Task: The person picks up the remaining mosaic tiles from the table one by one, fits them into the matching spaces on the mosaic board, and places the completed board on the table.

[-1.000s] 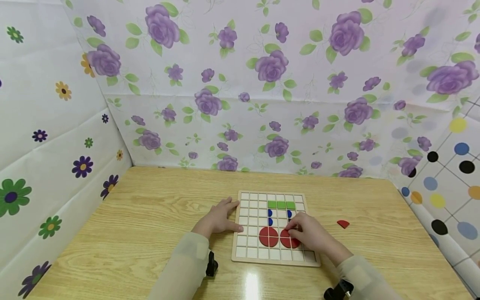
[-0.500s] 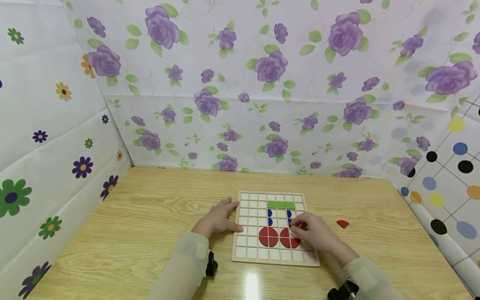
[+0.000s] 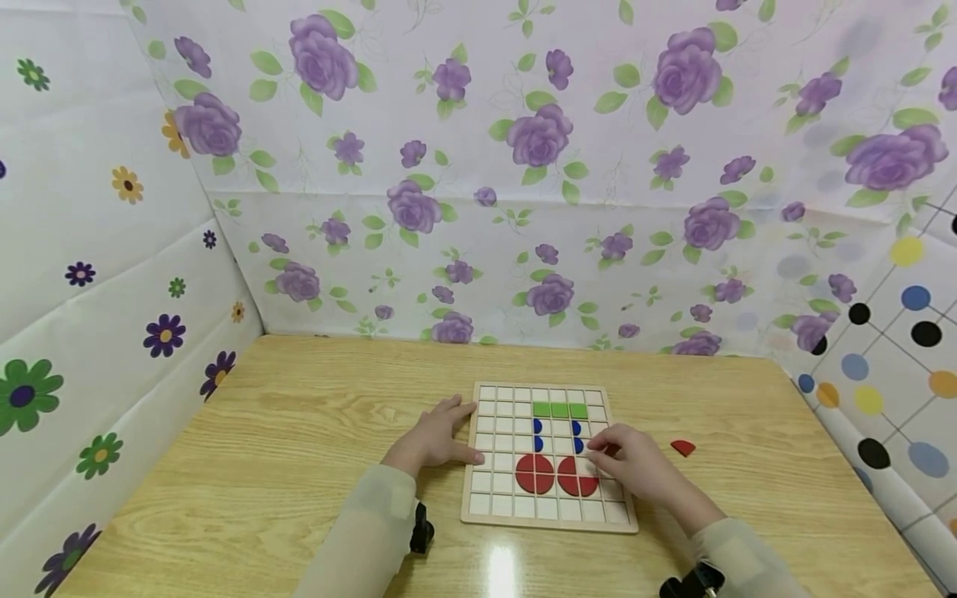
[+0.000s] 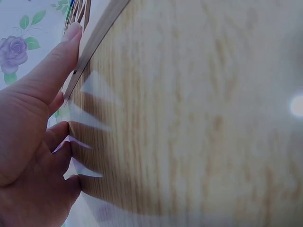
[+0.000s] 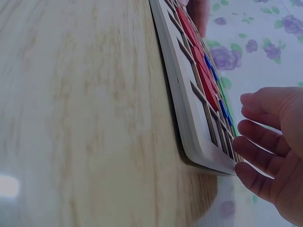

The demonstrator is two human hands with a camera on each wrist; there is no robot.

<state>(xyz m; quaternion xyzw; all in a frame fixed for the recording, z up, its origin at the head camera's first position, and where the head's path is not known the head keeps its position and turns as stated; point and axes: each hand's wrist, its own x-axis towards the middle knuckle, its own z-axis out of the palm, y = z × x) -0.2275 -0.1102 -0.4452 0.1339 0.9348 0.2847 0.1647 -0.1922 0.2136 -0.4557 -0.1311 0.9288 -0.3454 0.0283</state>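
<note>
A square wooden grid board [image 3: 503,523] lies on the table, bearing several flat coloured pieces. My left hand [image 3: 437,433] rests at its left edge with fingers spread and thumb on the frame; the left wrist view shows the thumb [image 4: 59,59] against the rim. Over the board's right side hovers my right hand [image 3: 631,461], its fingers loosely bent; I see nothing in it in the right wrist view. Near its fingertips is a red circle [image 3: 571,482] of quarter pieces, its upper right quarter bare. A full red circle [image 3: 527,482] sits to the left.
One loose red quarter piece [image 3: 684,448] lies on the table right of the board. Green squares [image 3: 560,410] form a row near the board's top, with blue half-circles [image 3: 538,427] below. Floral cloth [image 3: 486,249] stands behind the table [image 3: 336,399].
My right hand has drawn back to the right from the right red circle, uncovering more of it and the lower blue half-circle. My left hand stays put.
</note>
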